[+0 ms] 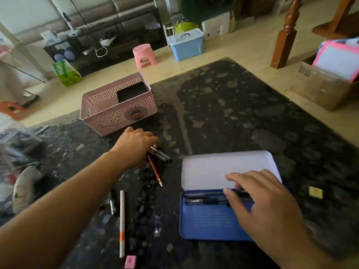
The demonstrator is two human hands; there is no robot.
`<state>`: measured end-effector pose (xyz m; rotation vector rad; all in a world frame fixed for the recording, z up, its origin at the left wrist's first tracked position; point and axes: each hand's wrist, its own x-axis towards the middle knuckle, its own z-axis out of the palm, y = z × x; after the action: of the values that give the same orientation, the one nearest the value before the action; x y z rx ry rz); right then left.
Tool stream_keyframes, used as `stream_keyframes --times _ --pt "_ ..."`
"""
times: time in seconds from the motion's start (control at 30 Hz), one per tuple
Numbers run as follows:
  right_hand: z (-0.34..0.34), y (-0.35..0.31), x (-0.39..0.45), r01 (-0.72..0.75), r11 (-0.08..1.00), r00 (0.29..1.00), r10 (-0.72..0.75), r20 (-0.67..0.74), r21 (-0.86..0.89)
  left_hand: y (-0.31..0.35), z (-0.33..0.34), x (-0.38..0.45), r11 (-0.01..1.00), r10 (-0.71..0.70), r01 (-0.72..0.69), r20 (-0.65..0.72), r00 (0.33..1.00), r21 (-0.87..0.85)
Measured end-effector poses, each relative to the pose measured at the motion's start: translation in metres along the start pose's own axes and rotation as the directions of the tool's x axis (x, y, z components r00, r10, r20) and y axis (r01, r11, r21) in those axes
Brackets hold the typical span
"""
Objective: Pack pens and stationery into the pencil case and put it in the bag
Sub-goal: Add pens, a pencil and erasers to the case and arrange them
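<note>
An open blue pencil case [206, 220] with a white inner lid lies on the dark table, with two black pens [204, 200] in its upper part. My right hand [266, 202] hovers over the case, its relaxed fingertips touching the pens. My left hand [136, 146] reaches to the centre of the table and curls its fingers around a bundle of dark pens [162, 156]. A red pencil [155, 170] lies just below that bundle. A long white pencil [122, 222] and a dark pen [112, 202] lie near the left forearm.
A pink perforated basket [116, 113] holding a dark box stands behind my left hand. A pink eraser [130, 262] sits at the front edge, a yellow sticky note [315, 192] at the right. On the floor stand a pink stool [143, 55] and a cardboard box [326, 90].
</note>
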<state>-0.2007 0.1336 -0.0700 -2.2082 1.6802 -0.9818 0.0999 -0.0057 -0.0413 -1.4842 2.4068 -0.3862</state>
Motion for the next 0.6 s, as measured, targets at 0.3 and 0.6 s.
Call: stream_keyframes --times 0.3,0.6 --pt "-0.013 0.006 0.002 -0.074 0.996 0.996 0.076 -0.039 0.057 -0.008 -0.007 -0.008 0.982 0.134 -0.123 -0.066 0.989 0.143" --pt "-0.022 -0.010 0.003 -0.008 0.905 0.993 -0.042 0.108 0.426 0.149 -0.106 -0.085 0.109 -0.430 -0.104 -0.141 0.892 -0.989"
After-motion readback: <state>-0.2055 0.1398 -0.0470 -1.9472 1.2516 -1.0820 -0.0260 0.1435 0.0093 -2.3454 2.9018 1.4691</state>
